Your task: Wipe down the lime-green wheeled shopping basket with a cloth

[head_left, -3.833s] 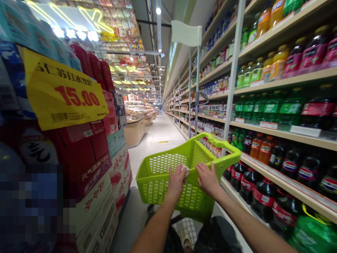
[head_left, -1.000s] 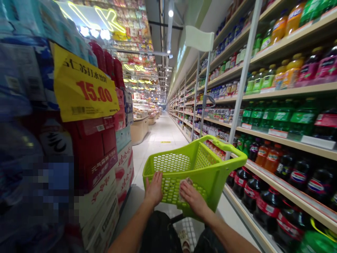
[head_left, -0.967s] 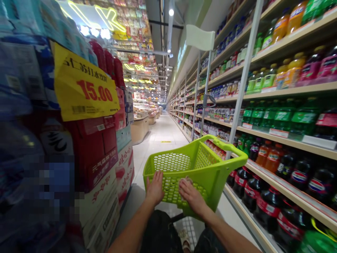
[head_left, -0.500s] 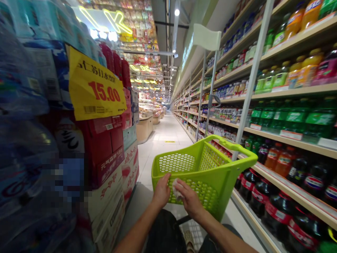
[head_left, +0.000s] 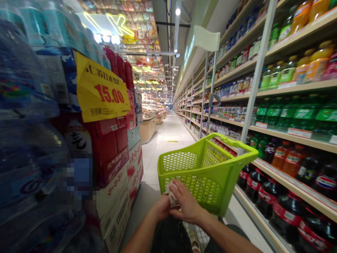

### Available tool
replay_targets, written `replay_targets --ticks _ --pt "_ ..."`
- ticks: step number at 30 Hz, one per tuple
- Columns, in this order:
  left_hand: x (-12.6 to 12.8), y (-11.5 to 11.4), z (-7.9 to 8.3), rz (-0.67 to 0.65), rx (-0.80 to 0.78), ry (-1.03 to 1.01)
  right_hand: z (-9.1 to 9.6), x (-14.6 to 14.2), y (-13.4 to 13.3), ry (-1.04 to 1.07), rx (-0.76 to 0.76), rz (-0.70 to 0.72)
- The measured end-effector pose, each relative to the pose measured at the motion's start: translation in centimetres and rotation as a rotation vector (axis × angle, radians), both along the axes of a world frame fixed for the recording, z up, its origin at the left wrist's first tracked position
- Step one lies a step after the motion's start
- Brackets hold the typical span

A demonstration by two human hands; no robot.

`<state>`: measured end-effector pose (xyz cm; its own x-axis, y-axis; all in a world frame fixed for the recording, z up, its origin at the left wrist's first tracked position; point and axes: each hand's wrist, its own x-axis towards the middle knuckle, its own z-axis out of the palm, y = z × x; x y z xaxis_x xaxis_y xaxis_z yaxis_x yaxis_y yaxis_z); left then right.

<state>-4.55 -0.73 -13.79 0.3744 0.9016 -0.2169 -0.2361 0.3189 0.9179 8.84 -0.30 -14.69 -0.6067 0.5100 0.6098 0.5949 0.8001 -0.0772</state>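
Note:
In front of my knees my two hands meet around a crumpled whitish cloth (head_left: pixel 172 197), which may be a tissue. My right hand (head_left: pixel 187 205) presses it from the right with fingers bent over it. From the left, my left hand (head_left: pixel 160 208) closes on the cloth; its fingertips are partly hidden. Just beyond the hands stands a lime-green plastic shopping cart (head_left: pixel 223 175) with perforated sides, its handle toward the right. Both hands are on the near side of its basket, and the left no longer grips the rim.
Shelves of drink bottles (head_left: pixel 297 116) line the right side, close to the cart. On the left rise stacked drink cartons (head_left: pixel 113 168) and wrapped bottles (head_left: pixel 28 151), with a yellow price sign (head_left: pixel 105 91). A pale tiled aisle floor (head_left: pixel 168 135) runs ahead between them.
My left hand has let go of the cart's rim and come down to the cloth. My right hand has shifted slightly left with the cloth, so both hands now meet. The view turned slightly.

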Motion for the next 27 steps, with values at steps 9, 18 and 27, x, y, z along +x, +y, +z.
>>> replay_targets --ticks 9,18,27 --pt "-6.9 5.5 3.5 0.400 0.388 0.856 3.1 -5.0 7.6 -0.074 0.276 -0.168" --pt "-3.8 8.6 2.7 0.475 0.573 1.074 -3.3 0.7 7.9 -0.192 0.303 -0.083" --pt "-0.4 9.5 3.2 0.178 0.663 1.520 -4.3 3.1 9.6 -0.094 0.370 -0.157"
